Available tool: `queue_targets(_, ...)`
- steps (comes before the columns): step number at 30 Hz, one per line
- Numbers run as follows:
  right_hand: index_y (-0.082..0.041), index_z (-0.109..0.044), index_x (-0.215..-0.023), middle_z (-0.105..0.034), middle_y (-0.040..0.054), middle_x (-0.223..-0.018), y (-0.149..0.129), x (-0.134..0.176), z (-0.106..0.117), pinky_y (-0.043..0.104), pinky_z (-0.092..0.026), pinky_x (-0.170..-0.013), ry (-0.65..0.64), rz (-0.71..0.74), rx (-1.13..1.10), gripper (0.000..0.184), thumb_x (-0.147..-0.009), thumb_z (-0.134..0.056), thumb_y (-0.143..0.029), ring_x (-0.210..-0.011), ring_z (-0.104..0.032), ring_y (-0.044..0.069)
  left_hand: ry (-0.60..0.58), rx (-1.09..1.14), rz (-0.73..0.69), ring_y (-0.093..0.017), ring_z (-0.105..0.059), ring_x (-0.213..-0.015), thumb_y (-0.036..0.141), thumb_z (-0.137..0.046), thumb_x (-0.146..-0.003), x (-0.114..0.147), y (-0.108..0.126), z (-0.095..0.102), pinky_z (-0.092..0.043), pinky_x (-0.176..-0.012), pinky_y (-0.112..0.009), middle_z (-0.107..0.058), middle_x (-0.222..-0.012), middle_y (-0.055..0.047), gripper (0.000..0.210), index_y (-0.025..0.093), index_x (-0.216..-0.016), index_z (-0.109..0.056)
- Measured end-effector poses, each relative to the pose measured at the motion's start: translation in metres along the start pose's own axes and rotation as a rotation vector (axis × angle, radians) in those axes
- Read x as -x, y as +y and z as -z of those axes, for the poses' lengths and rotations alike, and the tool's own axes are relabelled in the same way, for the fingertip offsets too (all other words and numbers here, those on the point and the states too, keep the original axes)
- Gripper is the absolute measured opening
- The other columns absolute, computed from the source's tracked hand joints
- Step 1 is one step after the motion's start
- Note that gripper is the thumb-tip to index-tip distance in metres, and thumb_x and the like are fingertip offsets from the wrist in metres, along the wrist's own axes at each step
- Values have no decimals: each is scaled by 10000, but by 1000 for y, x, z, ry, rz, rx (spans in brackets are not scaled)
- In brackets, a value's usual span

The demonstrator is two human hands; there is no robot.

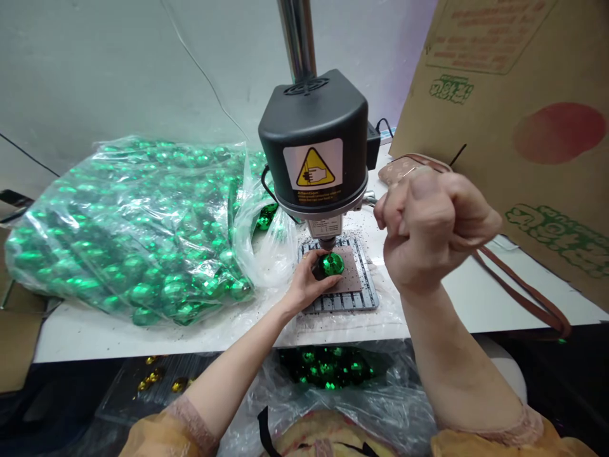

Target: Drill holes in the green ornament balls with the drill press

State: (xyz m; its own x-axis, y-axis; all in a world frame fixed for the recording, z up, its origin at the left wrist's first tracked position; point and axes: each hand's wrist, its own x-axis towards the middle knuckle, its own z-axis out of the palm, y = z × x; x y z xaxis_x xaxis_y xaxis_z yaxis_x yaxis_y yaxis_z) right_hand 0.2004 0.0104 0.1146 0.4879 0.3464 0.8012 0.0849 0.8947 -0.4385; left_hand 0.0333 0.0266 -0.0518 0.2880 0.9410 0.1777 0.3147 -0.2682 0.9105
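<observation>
A green faceted ball ornament (pixel 333 263) sits under the chuck of a small black drill press (pixel 314 146). The thumb and fingers of my left hand (pixel 309 279) are closed around its left side, keeping it on the brownish pad (pixel 351 273) over the slotted grey base plate (pixel 370 299). To the right of the press head, my right hand (pixel 428 222) is raised in a fist beside a chrome hub (pixel 369 198). Its fingers wrap round the drill press handle, which is mostly hidden by the hand.
A large clear bag (pixel 128 235) of green ornaments fills the table's left side. More green ornaments (pixel 328 368) lie in plastic below the front edge, near several gold balls (pixel 155 376). A cardboard box (pixel 504 127) and a brown strap (pixel 528 292) are at right. Dark shavings dot the base.
</observation>
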Motion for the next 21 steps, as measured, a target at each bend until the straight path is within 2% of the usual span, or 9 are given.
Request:
queue_targets(9,-197,-215,-622,-240,-65,-504,13,15,6,294,-208,-456,76,112,14,511,-938,-610,-266,-447,-214,48,-5,19,7,-294,-680,-1153,415,-896,-775,1,-1,-2,-529,-1037,-458,-713,-1240,-111,568,205,-1225,-621)
queue_targets(15,-195,-256,-632,-243,-63,-524,18,21,13,269,-206,-453,55,132,-10,458,-923,-608,-226,-459,-218,48,-6,-8,-10,-296,-671,-1163,418,-900,-777,0,-3,-2,-518,-1045,-459,-712,-1237,-105,569,211,-1227,-621)
queue_targets(21,-183,-212,-611,-244,-55,-539,18,27,18,273,-245,-452,-17,178,-37,447,-893,-552,-113,-471,-249,43,-6,-2,-15,-292,-664,-1147,426,-890,-788,2,-3,-2,-515,-1030,-453,-700,-1225,-107,562,208,-1228,-616)
